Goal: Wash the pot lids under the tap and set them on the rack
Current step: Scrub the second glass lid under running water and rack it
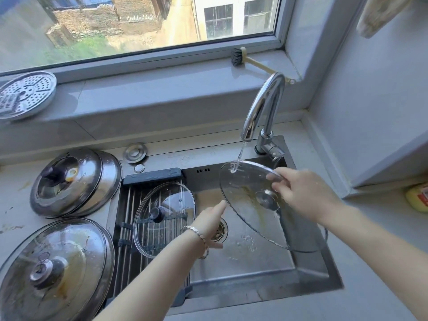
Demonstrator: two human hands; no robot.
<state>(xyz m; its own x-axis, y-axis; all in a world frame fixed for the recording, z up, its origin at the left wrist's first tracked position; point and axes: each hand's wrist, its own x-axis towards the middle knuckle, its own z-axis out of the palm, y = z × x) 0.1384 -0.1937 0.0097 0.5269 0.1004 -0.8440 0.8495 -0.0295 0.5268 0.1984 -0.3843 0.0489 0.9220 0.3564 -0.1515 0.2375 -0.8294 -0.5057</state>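
Observation:
My right hand [298, 191] grips the rim of a large glass lid [250, 205], tilted over the sink [301, 272] with its underside facing me. Yellowish grime streaks the glass. Water runs from the chrome tap [261, 112] onto the lid's top edge. My left hand [212, 222], fingers extended, reaches toward the lid's lower left rim and holds nothing. A smaller glass lid [171, 205] with a black knob lies on the roll-up rack [126, 218] across the sink's left side.
Two stacked steel lids [74, 181] and a dirty glass lid [55, 267] sit on the counter at left. A steamer plate [25, 93] and a dish brush [238, 57] rest on the windowsill. A yellow bottle [416, 196] lies at right.

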